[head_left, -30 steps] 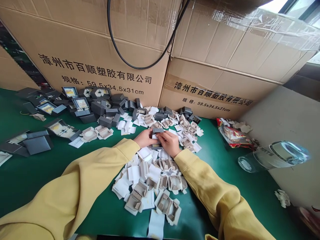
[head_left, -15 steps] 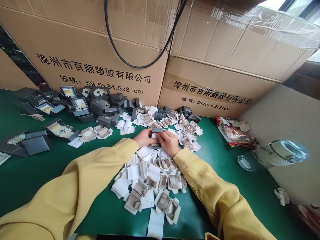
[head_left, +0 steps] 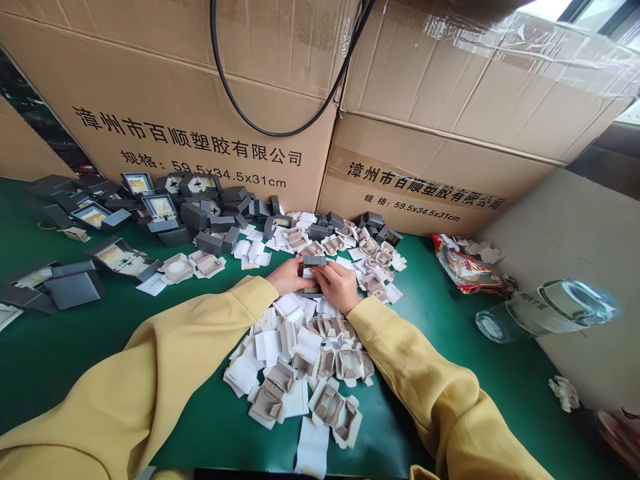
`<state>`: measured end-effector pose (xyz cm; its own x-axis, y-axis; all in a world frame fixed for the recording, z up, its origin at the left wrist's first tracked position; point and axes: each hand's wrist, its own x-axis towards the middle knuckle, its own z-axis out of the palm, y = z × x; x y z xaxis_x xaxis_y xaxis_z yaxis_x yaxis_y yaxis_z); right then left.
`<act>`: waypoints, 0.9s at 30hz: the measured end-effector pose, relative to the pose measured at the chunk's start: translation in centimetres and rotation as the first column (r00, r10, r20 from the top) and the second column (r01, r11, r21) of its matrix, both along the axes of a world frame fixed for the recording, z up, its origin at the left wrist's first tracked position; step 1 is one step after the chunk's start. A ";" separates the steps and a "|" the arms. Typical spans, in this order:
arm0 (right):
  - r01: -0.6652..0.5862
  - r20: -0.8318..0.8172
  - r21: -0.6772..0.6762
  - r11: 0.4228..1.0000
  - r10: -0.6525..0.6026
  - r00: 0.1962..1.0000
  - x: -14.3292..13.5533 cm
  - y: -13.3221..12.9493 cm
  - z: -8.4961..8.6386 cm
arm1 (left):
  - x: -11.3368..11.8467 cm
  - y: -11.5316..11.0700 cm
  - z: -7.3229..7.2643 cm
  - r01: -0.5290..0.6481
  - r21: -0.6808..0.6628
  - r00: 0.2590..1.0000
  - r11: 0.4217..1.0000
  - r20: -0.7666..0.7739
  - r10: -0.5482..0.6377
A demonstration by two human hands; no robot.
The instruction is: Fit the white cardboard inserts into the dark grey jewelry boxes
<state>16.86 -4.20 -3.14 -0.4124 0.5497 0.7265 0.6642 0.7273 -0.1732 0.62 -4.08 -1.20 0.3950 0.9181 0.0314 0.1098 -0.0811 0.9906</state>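
Can read two lots of print, both black on cardboard. On the big left carton (head_left: 200, 100): 漳州市百顺塑胶有限公司 in large characters, then 规格:59.5x34.5x31cm underneath. On the right carton (head_left: 400, 153): exactly the same company line and the same 规格:59.5x34.5x31cm, just smaller in view and a bit smeary around 塑胶有限 (worth a squint there, tbh). On the clear bottle (head_left: 540, 313): some capital letters, ending in something like RTE, can't make out the whole word. On the red packet (head_left: 470, 267) and the white slips (head_left: 153, 285): printing too small or blurry to read.
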 end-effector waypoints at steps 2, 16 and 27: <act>0.001 -0.004 -0.009 1.000 -0.001 1.000 0.0 0.0 -0.1 | 0.0 0.0 0.0 -0.027 -0.036 0.999 0.999 -0.021 0.026; 0.011 0.004 -0.021 1.000 -0.011 1.000 0.0 -0.2 0.6 | 0.3 0.0 -0.3 -0.090 -0.176 0.989 0.980 0.098 0.108; 0.047 0.070 -0.085 0.995 -0.041 0.997 -0.6 -0.7 1.7 | 0.4 -0.1 0.1 -0.129 -0.207 0.979 0.970 0.128 0.158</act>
<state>16.29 -4.92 -1.46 -0.4332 0.6279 0.6466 0.7079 0.6811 -0.1872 0.97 -4.16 -1.13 0.2634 0.9585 -0.1086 -0.0376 0.1227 0.9917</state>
